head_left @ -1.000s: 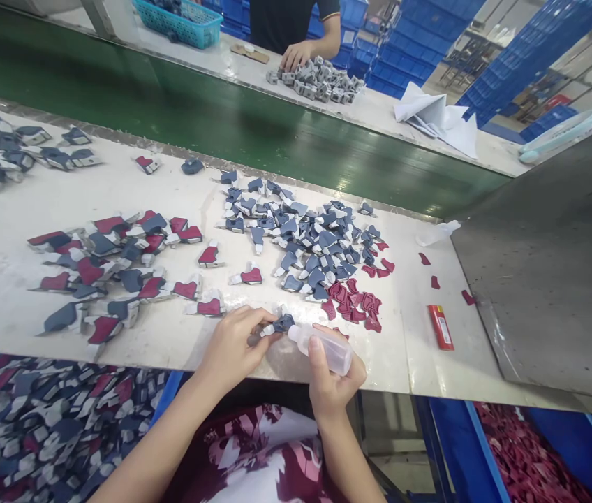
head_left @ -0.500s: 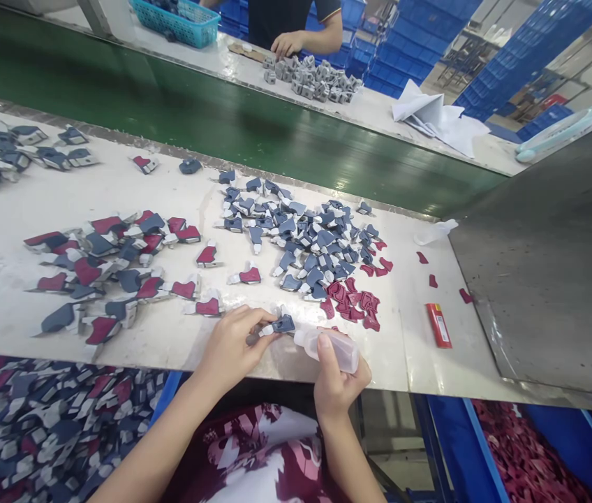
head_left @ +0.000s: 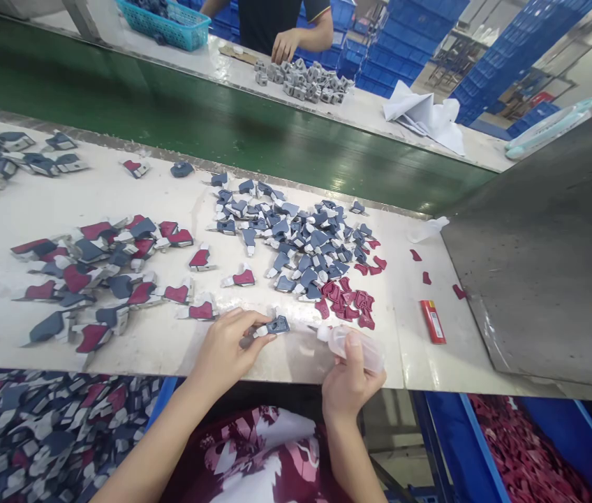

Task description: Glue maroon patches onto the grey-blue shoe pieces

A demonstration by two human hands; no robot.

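Observation:
My left hand [head_left: 233, 342] pinches a small dark blue and white plastic part [head_left: 277, 325] by its white end, its hollow side facing up. In my right hand [head_left: 352, 384] is a translucent squeeze bottle [head_left: 357, 347] with a thin nozzle, tilted toward the part but apart from it. Just beyond the hands lie a heap of blue and white parts [head_left: 296, 234] and a small pile of maroon plates [head_left: 347, 302]. Blue and white parts with maroon faces [head_left: 102, 269] are spread over the table to the left.
A red box [head_left: 433, 322] and a few loose maroon plates lie at right beside a metal housing [head_left: 542, 272]. A green conveyor belt [head_left: 196, 105] runs behind the table. Across it, a co-worker's hand [head_left: 285, 46] touches grey parts [head_left: 304, 80]. Blue bins hold parts below.
My right hand has drawn the bottle back to the right, away from the part. My left hand keeps its hold on the part. The whole view has shifted slightly.

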